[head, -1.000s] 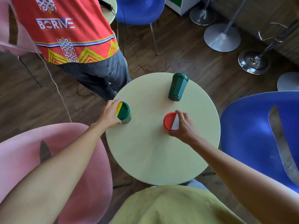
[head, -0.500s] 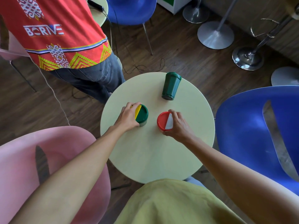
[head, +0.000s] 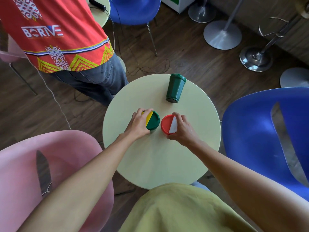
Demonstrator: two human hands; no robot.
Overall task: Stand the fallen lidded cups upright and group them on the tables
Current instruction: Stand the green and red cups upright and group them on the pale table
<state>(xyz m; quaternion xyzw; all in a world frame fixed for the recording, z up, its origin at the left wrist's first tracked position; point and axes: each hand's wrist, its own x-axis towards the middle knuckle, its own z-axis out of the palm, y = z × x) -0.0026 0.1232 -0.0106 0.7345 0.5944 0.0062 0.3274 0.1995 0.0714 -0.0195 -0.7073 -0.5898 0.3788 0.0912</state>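
Note:
Two lidded cups stand upright side by side near the middle of the round pale-yellow table (head: 160, 161). My left hand (head: 138, 124) grips the cup with the green and yellow lid (head: 153, 122) from its left side. My right hand (head: 183, 129) grips the cup with the red and white lid (head: 168, 123) from its right side. The two lids almost touch. A dark green lidded cup (head: 175, 88) lies on its side at the table's far edge, its base pointing toward me.
A person in a red patterned shirt (head: 55, 36) and jeans stands at the table's far left. A pink chair (head: 41, 173) sits to my left, a blue chair (head: 267, 136) to my right. Another blue chair, metal stool bases and floor cables lie beyond.
My left hand has slid the green-and-yellow-lidded cup from the table's left edge rightward until it stands beside the red-lidded cup. My right hand has stayed on the red-lidded cup.

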